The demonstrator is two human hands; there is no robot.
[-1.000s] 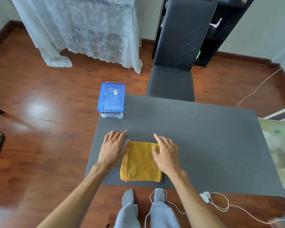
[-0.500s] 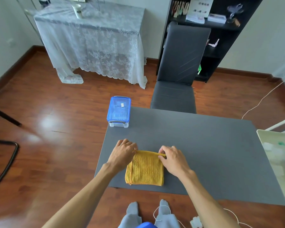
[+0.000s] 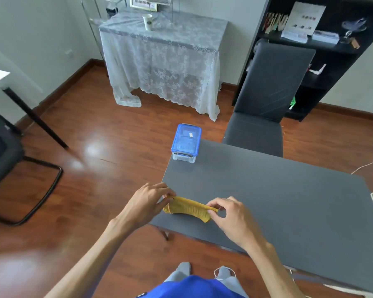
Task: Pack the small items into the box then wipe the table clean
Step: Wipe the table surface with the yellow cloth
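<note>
Now yellow cloth (image 3: pixel 188 208) between both pinching hands.

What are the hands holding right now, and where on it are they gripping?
Both hold the yellow cloth: the left hand pinches its far left corner, the right hand its far right corner, lifting that edge off the table.

Your yellow ribbed cloth (image 3: pixel 190 208) is folded small and pinched at both top corners, stretched between your left fingers (image 3: pixel 167 193) and right fingertips (image 3: pixel 211 206), sagging onto the grey table (image 3: pixel 289 201) beneath them. Well beyond your fingers, the clear box (image 3: pixel 186 143) sits upright at the table's far corner, blue lid shut.
</note>
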